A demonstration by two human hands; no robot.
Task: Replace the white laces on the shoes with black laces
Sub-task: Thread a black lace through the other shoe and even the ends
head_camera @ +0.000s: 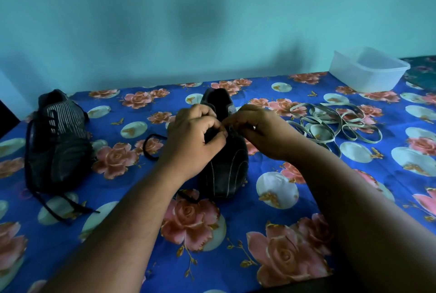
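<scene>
Centre shoe (226, 163): dark, smooth upper with pale curved stitch lines, toe toward the camera, standing on the bench (306, 189) mid-frame. Both hands meet over its lacing area. Left hand (195, 137): grip curled tight, thumb and fingers pinched together right at the eyelets; looks like black lace (151, 148) in the pinch, but the strand between the fingers is too dark to confirm. Right hand (257, 130): fingers curled inward, tips pressed against the left hand's; ring on one finger; what it pinches is hidden. A loop of black lace runs out left of the centre shoe onto the cloth. Further left of that shoe: second shoe (59, 141), dark, ribbed striped tongue, black cord already threaded, loose ends trailing toward the camera. Right of the centre shoe: white laces (335, 125), flat tape, in a loose tangled pile. Beyond them, far right corner: translucent plastic tub (368, 70), rectangular, open top. Bench cover is blue floral cloth; teal wall behind.
</scene>
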